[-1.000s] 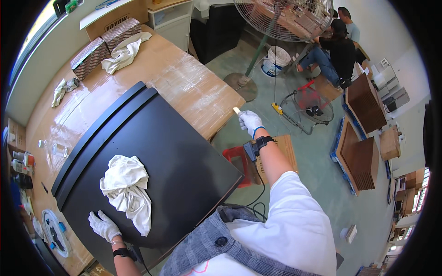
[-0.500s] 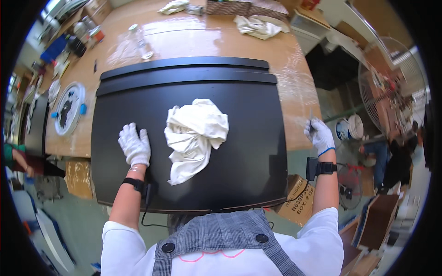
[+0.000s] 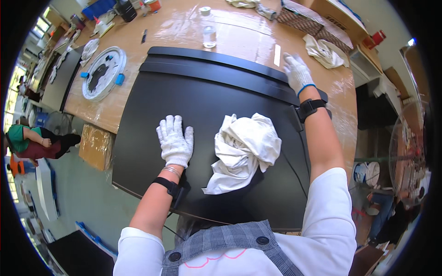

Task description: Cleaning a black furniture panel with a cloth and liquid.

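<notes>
Gloved in white, my left hand (image 3: 176,143) lies flat on a black panel (image 3: 202,101), fingers stretched out. A crumpled white cloth (image 3: 246,149) rests on the panel to the right of it. My right hand (image 3: 298,74), also in a white glove, reaches over the panel's far right corner. Its fingertips are smeared by motion, so what they hold, if anything, does not show. Just left of those fingertips is a narrow white strip (image 3: 277,55) on the table. Raised black ledges (image 3: 216,69) run along the panel's far side.
A clear bottle (image 3: 209,34) stands beyond the panel on the film-covered table (image 3: 244,23). To the left sits a round white tray (image 3: 120,59) with blue clips and dark residue. More cloths (image 3: 326,51) lie far right. A co-worker (image 3: 41,140) is at the left; a floor fan (image 3: 410,152) stands right.
My right hand has swung from beside the panel's right edge to its far right corner; a thin thing stuck out of its fingers before. The view has turned right. My left hand remains flat.
</notes>
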Available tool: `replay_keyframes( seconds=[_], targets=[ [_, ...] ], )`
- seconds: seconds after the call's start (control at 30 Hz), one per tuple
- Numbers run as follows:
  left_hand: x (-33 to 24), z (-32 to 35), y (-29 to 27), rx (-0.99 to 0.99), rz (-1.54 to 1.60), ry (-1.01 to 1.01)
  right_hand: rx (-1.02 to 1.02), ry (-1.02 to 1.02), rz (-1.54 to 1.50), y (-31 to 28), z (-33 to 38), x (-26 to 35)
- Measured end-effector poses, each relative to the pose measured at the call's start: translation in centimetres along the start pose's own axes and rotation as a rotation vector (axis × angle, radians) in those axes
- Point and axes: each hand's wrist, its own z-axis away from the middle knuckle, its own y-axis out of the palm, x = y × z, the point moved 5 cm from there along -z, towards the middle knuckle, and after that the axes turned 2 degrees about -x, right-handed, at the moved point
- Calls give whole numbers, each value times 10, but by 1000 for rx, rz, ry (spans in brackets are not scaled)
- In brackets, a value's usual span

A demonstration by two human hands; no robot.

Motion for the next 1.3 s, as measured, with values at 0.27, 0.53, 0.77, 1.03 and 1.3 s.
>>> replay_keyframes(
  seconds=[0.27,0.53,0.77,1.03,1.3],
  targets=[
    [13,-1,2,32,-40,-49,649,-416,888,98,189,68],
    [2,-5,2,24,-65,-24,444,-473,1159,27,213,13],
    [9,3,6,49,-90,-16,24,93,1329,-127,196,-41],
    [2,-13,-5,-88,-126,158,-103,-12,1134,-182,385,-34],
    [19,-1,-1,117,-154,195,-376,870,947,-232,570,-56]
  ],
)
